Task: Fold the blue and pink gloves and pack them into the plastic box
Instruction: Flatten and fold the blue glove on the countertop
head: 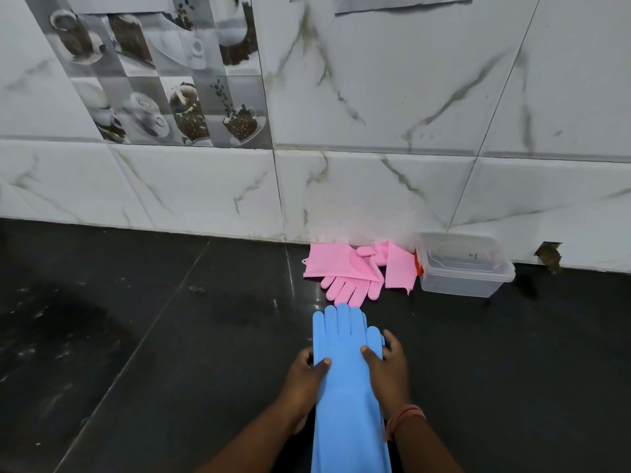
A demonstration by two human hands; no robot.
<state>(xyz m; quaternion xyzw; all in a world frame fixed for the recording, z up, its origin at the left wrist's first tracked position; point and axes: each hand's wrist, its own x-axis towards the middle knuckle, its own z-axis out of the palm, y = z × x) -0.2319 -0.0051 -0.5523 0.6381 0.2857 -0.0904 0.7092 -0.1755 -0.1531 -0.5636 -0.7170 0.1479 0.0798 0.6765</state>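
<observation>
Blue gloves (346, 380) lie stretched flat on the dark counter, fingers pointing toward the wall, cuffs running off the bottom edge. My left hand (305, 380) grips their left edge below the fingers. My right hand (389, 367) grips the right edge, thumb on top. Beyond the blue fingertips lie pink gloves (345, 271), one flat with fingers toward me, the other (397, 264) folded beside it. A clear plastic box (466, 268) stands open to their right against the wall, with what looks like its clear lid inside.
The dark stone counter (153, 336) extends wide to the left and right. A white marble-tiled wall (375, 186) rises right behind the pink gloves and box. A small orange piece (418, 266) sits between box and pink glove. A hole (549, 256) shows in the wall at right.
</observation>
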